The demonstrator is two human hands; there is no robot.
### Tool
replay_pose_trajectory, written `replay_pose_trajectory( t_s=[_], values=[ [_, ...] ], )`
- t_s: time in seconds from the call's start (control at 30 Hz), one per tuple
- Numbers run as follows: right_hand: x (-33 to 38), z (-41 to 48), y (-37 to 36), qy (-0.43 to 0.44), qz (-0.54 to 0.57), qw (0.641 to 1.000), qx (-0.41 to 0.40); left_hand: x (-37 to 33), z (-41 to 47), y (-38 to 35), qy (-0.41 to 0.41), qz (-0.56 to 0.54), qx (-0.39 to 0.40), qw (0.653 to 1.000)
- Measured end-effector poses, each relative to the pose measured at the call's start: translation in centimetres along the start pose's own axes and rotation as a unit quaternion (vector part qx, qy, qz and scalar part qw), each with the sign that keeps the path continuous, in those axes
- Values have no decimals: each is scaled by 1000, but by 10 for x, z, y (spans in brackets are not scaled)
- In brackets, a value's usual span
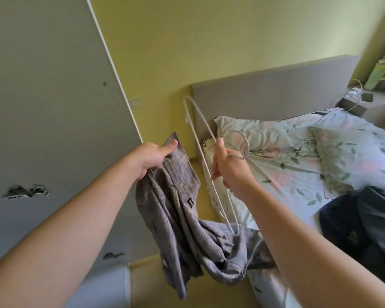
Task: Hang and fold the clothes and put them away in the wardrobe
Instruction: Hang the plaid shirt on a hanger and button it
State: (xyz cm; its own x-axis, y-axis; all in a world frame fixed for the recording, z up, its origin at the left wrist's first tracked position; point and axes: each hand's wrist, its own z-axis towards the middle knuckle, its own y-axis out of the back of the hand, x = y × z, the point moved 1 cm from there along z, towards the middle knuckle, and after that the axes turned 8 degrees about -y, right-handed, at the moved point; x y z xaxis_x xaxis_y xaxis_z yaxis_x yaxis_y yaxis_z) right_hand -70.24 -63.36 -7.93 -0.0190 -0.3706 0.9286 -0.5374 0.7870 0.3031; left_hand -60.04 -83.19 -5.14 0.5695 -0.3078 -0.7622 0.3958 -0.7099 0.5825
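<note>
The grey plaid cotton shirt (178, 214) hangs crumpled from 1 corner, which my left hand (156, 156) pinches; a small dark label shows on its front. The thin white hanger (201, 152) stands almost on end in my right hand (229, 167), hook to the right, lower tip at the shirt's folds. A dark navy garment (365, 221) lies heaped near right.

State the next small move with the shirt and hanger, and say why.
Probably feed the white hanger into the plaid shirt: the left hand holds the shirt up by an edge, the right hand grips the hanger beside it, not yet inside.
</note>
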Motion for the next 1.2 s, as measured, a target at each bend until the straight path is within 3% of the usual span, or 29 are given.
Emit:
replay_pose_trajectory(
  t_s=[0.07, 0.1, 0.13, 0.23, 0.33, 0.47, 0.6, 0.7, 0.9, 1.03, 1.13, 1.2],
  values=[
    [-14, -2, -3, 5, -53, 998, 20, 20, -5, 0, 83, -59, 88, 991],
    [-20, -4, -5, 5, -76, 997, 34, 33, -6, -2, 108, -59, 83, 989],
    [-25, -6, -7, 4, -93, 994, 49, 47, -2, -4, 122, -38, 54, 990],
    [-36, -12, -17, -14, -133, 986, 101, 87, 1, -5, 77, 182, -79, 977],
    [-38, -15, -28, -48, -139, 979, 139, 117, -7, 7, 94, 276, -119, 949],
    [-39, -22, -39, -107, -130, 963, 210, 151, -19, 31, 127, 244, -191, 942],
    [-39, -33, -57, -79, -279, 919, 269, 161, -36, 40, 90, 169, -228, 955],
    [-35, -38, -78, -18, -317, 911, 262, 149, -53, 38, 33, 138, -218, 966],
    [-29, -37, -112, 33, -226, 956, 183, 95, -94, 46, -46, 85, -168, 981],
    [-14, -35, -131, 71, -265, 934, 230, 67, -115, 49, -69, -29, -78, 994],
    [-8, -37, -138, 36, -119, 954, 274, 56, -127, 50, -105, -36, -9, 994],
    [-6, -37, -138, 31, -67, 961, 267, 57, -131, 56, -125, 4, -8, 992]
  ],
)
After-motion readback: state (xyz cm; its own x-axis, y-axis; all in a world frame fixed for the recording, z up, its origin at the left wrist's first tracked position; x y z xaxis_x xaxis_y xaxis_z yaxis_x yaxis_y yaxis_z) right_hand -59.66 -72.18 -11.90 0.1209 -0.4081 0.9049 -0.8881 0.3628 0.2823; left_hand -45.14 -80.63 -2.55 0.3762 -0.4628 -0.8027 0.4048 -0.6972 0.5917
